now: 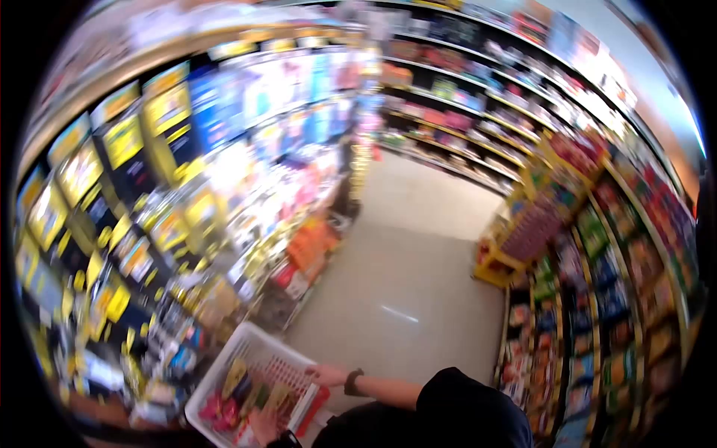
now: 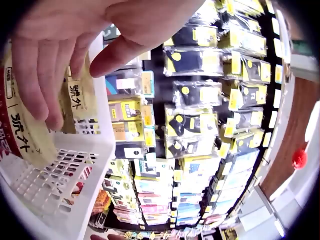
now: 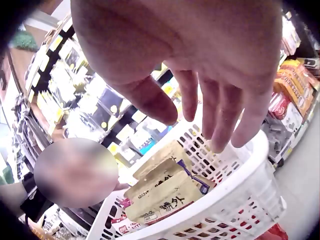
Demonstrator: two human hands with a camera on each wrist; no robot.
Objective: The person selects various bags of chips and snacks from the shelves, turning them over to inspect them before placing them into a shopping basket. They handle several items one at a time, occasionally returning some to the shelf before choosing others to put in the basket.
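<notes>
A white plastic basket (image 1: 224,358) holds several snack packets (image 1: 243,388), with tan ones carrying dark print on top (image 3: 160,195). My left hand (image 1: 263,425) reaches into the basket (image 2: 55,185). Its straight fingers (image 2: 30,85) lie on a tan packet (image 2: 30,140), and the thumb stands apart. My right hand (image 1: 326,373), a dark band on its wrist, hovers at the basket's right rim (image 3: 235,185). In the right wrist view that hand (image 3: 192,127) is spread above the rim with nothing in it.
Shelves of hanging yellow-and-black packages (image 1: 112,172) run along the left, close to the basket. Snack shelves (image 1: 612,269) and a yellow display stand (image 1: 523,231) line the right. Pale aisle floor (image 1: 403,284) stretches ahead between them, with orange packs (image 1: 310,246) low on the left.
</notes>
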